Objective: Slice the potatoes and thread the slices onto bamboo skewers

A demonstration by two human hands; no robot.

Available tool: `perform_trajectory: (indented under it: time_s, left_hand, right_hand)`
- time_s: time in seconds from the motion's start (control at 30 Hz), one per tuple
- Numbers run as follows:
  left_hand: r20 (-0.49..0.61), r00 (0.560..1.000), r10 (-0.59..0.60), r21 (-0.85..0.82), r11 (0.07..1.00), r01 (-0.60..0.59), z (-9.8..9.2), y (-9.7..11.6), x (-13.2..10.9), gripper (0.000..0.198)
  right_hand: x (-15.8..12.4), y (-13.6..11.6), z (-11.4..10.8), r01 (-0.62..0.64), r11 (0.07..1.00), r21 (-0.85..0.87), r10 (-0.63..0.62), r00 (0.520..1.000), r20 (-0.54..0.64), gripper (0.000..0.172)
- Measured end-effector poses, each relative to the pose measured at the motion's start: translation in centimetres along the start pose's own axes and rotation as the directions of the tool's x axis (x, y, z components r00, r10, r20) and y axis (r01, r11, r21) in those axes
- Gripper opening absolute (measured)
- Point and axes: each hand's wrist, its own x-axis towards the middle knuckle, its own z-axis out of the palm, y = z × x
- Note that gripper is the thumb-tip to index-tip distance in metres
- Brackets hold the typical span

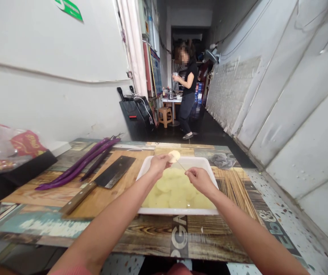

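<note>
Over the far side of a white tub (178, 211), my left hand (160, 163) pinches a thin, round, pale yellow potato slice (174, 156). My right hand (198, 178) is closed on a thin wooden skewer (182, 166), whose far end reaches to the slice; whether it has pierced the slice I cannot tell. Many more potato slices (175, 191) lie in the tub, seemingly in liquid. Right of the tub is a spread bundle of skewers (240, 191).
Left of the tub, a cleaver (116, 172) lies on a wooden cutting board (91, 208). Long purple eggplants (78, 164) rest beyond it. A crumpled grey cloth (223, 161) sits at the back right, plastic packages (18, 149) at far left. A person (188, 88) stands farther back.
</note>
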Motion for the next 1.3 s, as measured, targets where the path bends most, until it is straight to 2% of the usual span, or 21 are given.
perform_trajectory:
  time_s: [0.17, 0.33, 0.4, 0.53, 0.63, 0.73, 0.77, 0.83, 0.87, 0.93, 1.0, 1.07, 1.1, 1.17, 1.23, 1.3]
  left_hand:
    - [-0.122, 0.991, 0.05, 0.08, 0.996, -0.041, -0.7, -0.6, 1.2, 0.022]
    - [-0.104, 0.989, 0.102, 0.135, 0.987, -0.088, -1.0, -0.7, 1.3, 0.021]
    - [-0.045, 0.995, 0.09, 0.127, 0.988, -0.084, -0.7, -0.6, 0.6, 0.021]
    - [0.172, 0.983, 0.062, 0.155, 0.984, -0.089, 0.6, -0.3, -1.5, 0.024]
    - [0.309, 0.951, 0.02, 0.198, 0.976, -0.085, 1.1, -0.1, -2.5, 0.028]
    - [0.448, 0.893, -0.047, 0.253, 0.964, -0.077, 0.5, 0.1, -2.0, 0.033]
    - [0.465, 0.884, -0.058, 0.304, 0.948, -0.098, 0.1, 0.1, -1.7, 0.034]
    - [0.438, 0.898, -0.051, 0.501, 0.843, -0.196, -0.7, -0.1, -0.9, 0.035]
    - [0.405, 0.914, -0.027, 0.623, 0.74, -0.254, -1.0, -0.3, -0.7, 0.035]
    - [0.362, 0.932, 0.02, 0.818, 0.472, -0.328, -1.3, -1.0, -0.6, 0.032]
    - [0.359, 0.933, 0.03, 0.908, 0.221, -0.357, -1.0, -1.8, -1.0, 0.03]
    - [0.366, 0.93, 0.035, 0.93, 0.035, -0.367, -0.3, -2.6, -1.8, 0.032]
    - [0.37, 0.929, 0.027, 0.929, -0.031, -0.369, 0.0, -2.9, -2.1, 0.033]
    - [0.367, 0.929, -0.044, 0.923, -0.107, -0.369, 0.5, -3.2, -2.6, 0.036]
    - [0.351, 0.927, -0.13, 0.918, -0.147, -0.368, 0.7, -3.3, -2.7, 0.04]
    - [0.376, 0.912, -0.167, 0.902, -0.162, -0.401, 0.7, -3.1, -2.6, 0.04]
  right_hand:
    - [-0.6, -0.6, -0.1, 0.05, 0.998, -0.032, -0.047, 0.996, 0.081, 0.025]
    - [-0.7, -0.6, 0.0, 0.075, 0.996, -0.037, -0.074, 0.996, 0.041, 0.029]
    - [-0.7, -0.6, 0.1, 0.079, 0.997, -0.02, -0.078, 0.997, 0.016, 0.029]
    - [-0.5, -0.7, 0.1, 0.058, 0.998, 0.025, -0.058, 0.998, -0.026, 0.029]
    - [-0.3, -0.6, 0.2, 0.011, 0.998, 0.067, -0.007, 0.997, -0.071, 0.027]
    - [-0.2, -0.4, 0.1, -0.01, 0.996, 0.083, 0.016, 0.997, -0.077, 0.026]
    - [-0.1, -0.4, 0.1, -0.016, 0.997, 0.082, 0.022, 0.996, -0.082, 0.026]
    - [0.0, -0.3, -0.1, -0.03, 0.997, 0.073, 0.038, 0.993, -0.111, 0.027]
    - [0.0, -0.3, -0.1, -0.038, 0.997, 0.067, 0.046, 0.99, -0.131, 0.027]
    - [0.1, -0.3, -0.3, -0.049, 0.997, 0.058, 0.058, 0.986, -0.159, 0.028]
    - [0.1, -0.3, -0.4, -0.048, 0.998, 0.051, 0.056, 0.985, -0.163, 0.029]
    - [0.1, -0.3, -0.5, -0.043, 0.998, 0.043, 0.049, 0.986, -0.162, 0.029]
    - [0.1, -0.3, -0.5, -0.04, 0.998, 0.04, 0.046, 0.986, -0.161, 0.029]
    - [0.0, -0.4, -0.6, -0.038, 0.999, 0.039, 0.044, 0.985, -0.164, 0.029]
    - [0.0, -0.5, -0.6, -0.034, 0.999, 0.039, 0.04, 0.985, -0.166, 0.029]
    - [0.0, -0.4, -0.6, -0.027, 0.999, 0.038, 0.033, 0.986, -0.165, 0.029]
